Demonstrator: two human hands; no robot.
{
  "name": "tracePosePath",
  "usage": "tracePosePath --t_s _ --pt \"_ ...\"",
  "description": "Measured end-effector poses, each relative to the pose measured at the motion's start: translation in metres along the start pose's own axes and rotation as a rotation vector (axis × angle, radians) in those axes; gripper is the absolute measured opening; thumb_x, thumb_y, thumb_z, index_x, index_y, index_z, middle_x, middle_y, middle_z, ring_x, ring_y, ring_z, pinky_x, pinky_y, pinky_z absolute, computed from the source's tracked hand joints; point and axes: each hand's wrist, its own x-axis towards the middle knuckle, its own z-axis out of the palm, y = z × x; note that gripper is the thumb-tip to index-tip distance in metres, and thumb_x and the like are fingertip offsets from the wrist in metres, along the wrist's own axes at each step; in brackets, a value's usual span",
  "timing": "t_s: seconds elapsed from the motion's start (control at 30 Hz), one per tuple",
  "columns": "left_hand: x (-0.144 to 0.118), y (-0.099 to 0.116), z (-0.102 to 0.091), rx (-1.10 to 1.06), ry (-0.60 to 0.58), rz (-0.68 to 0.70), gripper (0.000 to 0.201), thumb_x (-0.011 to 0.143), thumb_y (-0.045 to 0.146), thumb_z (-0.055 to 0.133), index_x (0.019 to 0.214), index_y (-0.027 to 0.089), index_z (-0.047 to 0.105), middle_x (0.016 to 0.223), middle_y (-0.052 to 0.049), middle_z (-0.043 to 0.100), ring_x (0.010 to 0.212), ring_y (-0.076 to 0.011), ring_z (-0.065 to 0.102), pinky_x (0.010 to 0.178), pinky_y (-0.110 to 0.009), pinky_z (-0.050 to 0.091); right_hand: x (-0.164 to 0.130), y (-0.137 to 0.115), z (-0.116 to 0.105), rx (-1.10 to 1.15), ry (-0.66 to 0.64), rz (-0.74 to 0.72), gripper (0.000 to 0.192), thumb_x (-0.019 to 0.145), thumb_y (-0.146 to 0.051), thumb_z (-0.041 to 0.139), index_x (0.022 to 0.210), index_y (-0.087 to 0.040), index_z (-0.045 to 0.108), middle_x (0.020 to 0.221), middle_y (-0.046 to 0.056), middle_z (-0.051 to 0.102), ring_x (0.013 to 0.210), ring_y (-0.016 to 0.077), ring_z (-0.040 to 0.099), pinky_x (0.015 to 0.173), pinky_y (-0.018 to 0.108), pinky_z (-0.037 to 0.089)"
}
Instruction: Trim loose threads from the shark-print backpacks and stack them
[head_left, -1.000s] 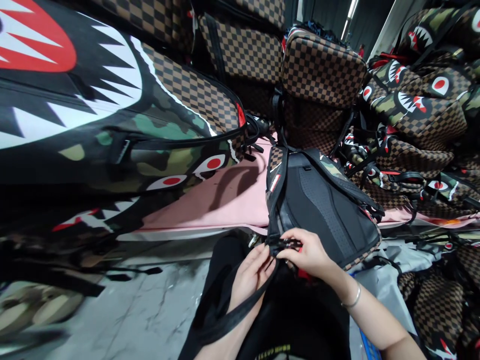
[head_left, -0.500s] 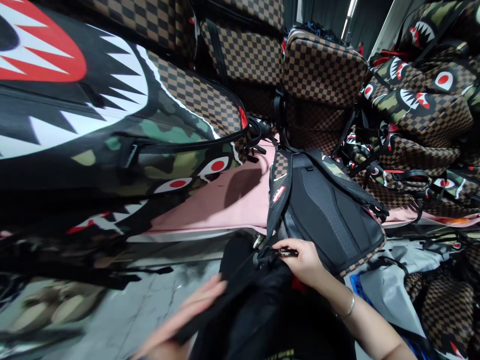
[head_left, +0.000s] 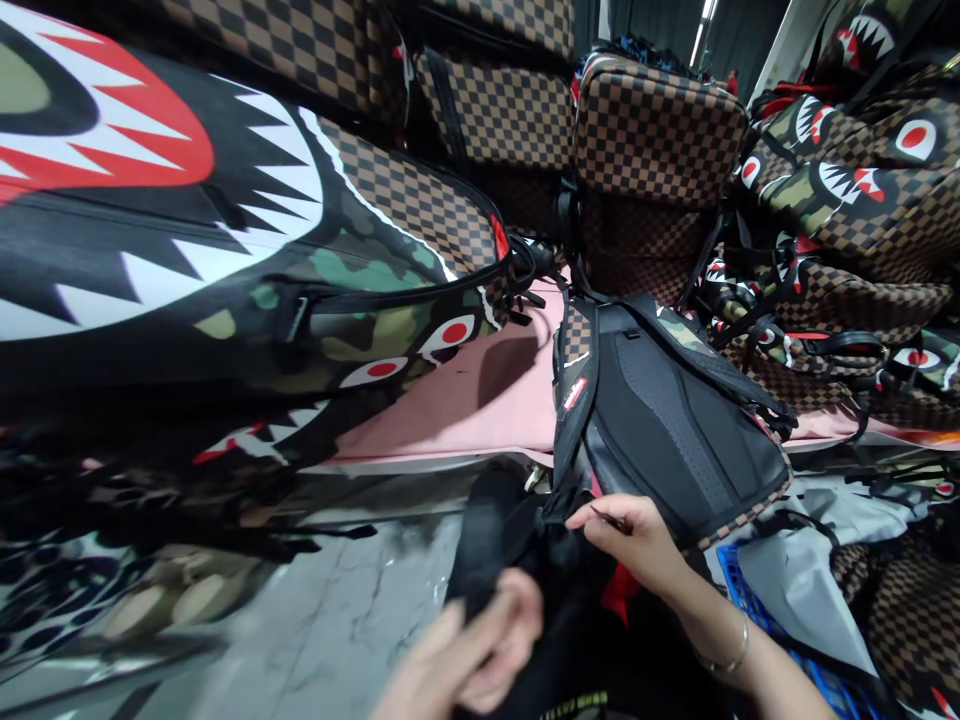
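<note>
A black bag or strap piece (head_left: 555, 560) lies across my lap, with dark fabric and webbing bunched together and a bit of red (head_left: 619, 595) showing. My left hand (head_left: 487, 645), blurred by motion, curls its fingers around a padded black strap (head_left: 480, 545). Close to the bunched fabric, my right hand (head_left: 630, 535) is closed on a small dark hand tool (head_left: 611, 518) with a thin end; most of it is hidden by the fingers. Just beyond, a checkered backpack (head_left: 675, 420) rests with its black padded back facing up.
Checkered backpacks (head_left: 660, 130) stand behind on a pink-covered table (head_left: 465, 400). A large shark-print bag (head_left: 262, 230) fills the left. More shark-print bags (head_left: 862, 200) are piled at right. A blue crate (head_left: 739, 580) with grey sheeting sits low right.
My left hand has moved right and up, from stretched along the strap to curled around it. My right hand has shifted slightly, and its tool shows less. The view has swung a little left.
</note>
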Motion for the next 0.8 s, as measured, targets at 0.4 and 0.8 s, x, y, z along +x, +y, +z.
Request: tracePosePath --t_s 0.4,0.8 --pt "0.029 -0.021 0.036 0.239 0.201 0.265 0.023 0.069 0.038 0.067 0.075 0.016 0.067 0.053 -0.002 0.061 0.053 -0.0148 0.054 0.058 -0.023 0.04 -0.01 0.004 0.003 0.065 0.161 0.071 0.028 0.077 -0.041 0.059 0.064 -0.017 0.05 0.056 -0.005 0.042 0.052 0.0086 0.041 0.049 0.02 0.034" --pt "0.033 -0.024 0.026 0.191 0.36 0.335 0.024 0.071 0.035 0.067 0.088 0.019 0.07 0.053 0.002 0.061 0.057 -0.0131 0.053 0.063 -0.02 0.042 -0.025 0.003 -0.003 -0.529 0.124 -0.38 0.015 0.087 -0.028 0.05 0.098 -0.02 0.055 0.081 0.005 0.061 0.073 0.0164 0.056 0.065 0.028 0.045"
